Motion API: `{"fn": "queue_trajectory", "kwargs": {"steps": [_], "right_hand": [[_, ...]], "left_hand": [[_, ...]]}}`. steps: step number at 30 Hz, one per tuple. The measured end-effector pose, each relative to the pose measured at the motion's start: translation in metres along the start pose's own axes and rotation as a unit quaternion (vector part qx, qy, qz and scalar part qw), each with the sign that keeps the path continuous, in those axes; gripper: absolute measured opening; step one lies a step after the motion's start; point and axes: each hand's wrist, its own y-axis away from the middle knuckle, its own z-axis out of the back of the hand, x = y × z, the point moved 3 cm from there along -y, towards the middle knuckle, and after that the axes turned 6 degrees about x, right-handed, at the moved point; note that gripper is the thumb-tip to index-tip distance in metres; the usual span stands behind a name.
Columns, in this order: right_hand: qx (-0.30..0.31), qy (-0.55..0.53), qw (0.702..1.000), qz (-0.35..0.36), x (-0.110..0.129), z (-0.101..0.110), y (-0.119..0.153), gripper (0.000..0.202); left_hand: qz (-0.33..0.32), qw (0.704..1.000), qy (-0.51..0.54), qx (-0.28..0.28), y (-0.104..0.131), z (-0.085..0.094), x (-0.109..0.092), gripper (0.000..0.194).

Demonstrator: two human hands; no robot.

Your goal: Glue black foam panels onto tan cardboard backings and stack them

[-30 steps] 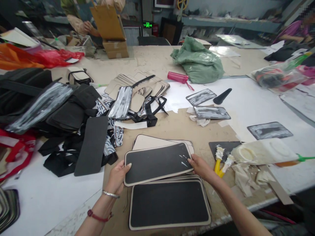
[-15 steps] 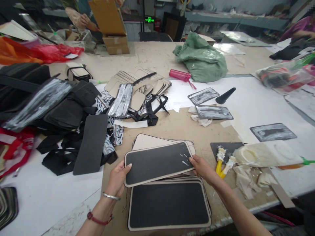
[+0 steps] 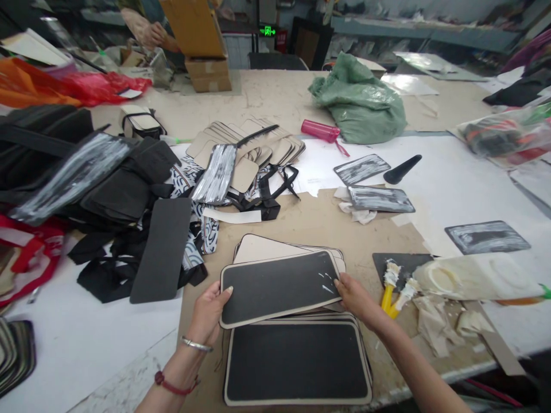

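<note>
Between my two hands is a black rectangular panel [image 3: 279,289] with rounded corners and a beige rim, slightly tilted up at its right end. My left hand [image 3: 210,310] grips its left edge, thumb on top. At its right edge, my right hand [image 3: 355,295] pinches it beside a few white smears. Below it, nearer me, lies a stack of like panels, with a black-faced panel [image 3: 297,361] on top. Behind the held panel, beige panels [image 3: 267,248] are stacked and partly covered.
To the right lie yellow-handled brushes [image 3: 390,289] with white-caked bristles, beside a cut-open plastic bottle [image 3: 477,275]. White-smeared pieces [image 3: 381,198] are spread behind. Black bags [image 3: 116,189] and a dark grey panel [image 3: 161,249] lie left. A green sack [image 3: 361,103] and a person's hand [image 3: 155,34] are farther back.
The view has shifted slightly, so most things sit a little farther right. Both hands keep their hold on the panel, which has hardly moved.
</note>
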Motion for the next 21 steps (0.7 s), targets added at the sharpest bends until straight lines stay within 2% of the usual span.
{"fn": "queue_trajectory", "kwargs": {"steps": [12,16,21], "right_hand": [[-0.003,0.041,0.998,0.045,0.007,0.004,0.004,0.017],[-0.025,0.040,0.997,0.067,0.010,0.008,0.013,0.022],[-0.022,0.045,0.993,0.104,0.012,0.012,0.025,0.030]], "left_hand": [[-0.003,0.999,0.020,0.025,0.002,0.000,-0.002,0.048],[-0.012,0.999,0.032,0.028,0.007,0.001,-0.005,0.049],[-0.020,0.998,0.042,0.045,0.020,0.002,-0.011,0.051]]}}
